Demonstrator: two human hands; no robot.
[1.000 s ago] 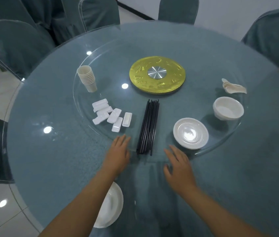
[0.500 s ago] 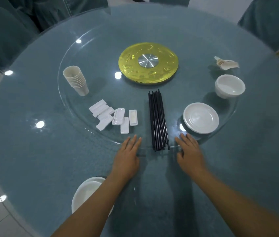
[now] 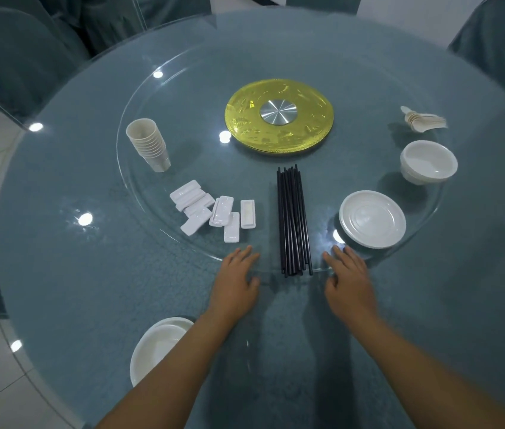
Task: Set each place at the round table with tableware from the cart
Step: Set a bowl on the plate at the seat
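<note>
On the glass turntable (image 3: pixel 424 239) lie a bundle of black chopsticks (image 3: pixel 293 221), several white chopstick rests (image 3: pixel 214 210), a stack of cups (image 3: pixel 149 144), a stack of white plates (image 3: pixel 372 218), stacked bowls (image 3: pixel 428 162) and a pile of spoons (image 3: pixel 424 119). My left hand (image 3: pixel 237 281) lies flat at the turntable's near rim, left of the chopsticks. My right hand (image 3: pixel 348 281) lies flat at the rim to their right, fingers just short of the plates. A white plate (image 3: pixel 158 346) sits on the table near the front edge, partly under my left forearm.
A gold disc with a metal hub (image 3: pixel 279 114) marks the turntable's centre. Chairs in teal covers (image 3: pixel 12 54) ring the round table (image 3: pixel 68 274). White floor tiles (image 3: pixel 0 394) show at the lower left.
The turntable has turned counter-clockwise under my hands: the plates, bowls and chopsticks' near ends have swung right. The view has shifted toward the table, and both hands stay flat on the rim.
</note>
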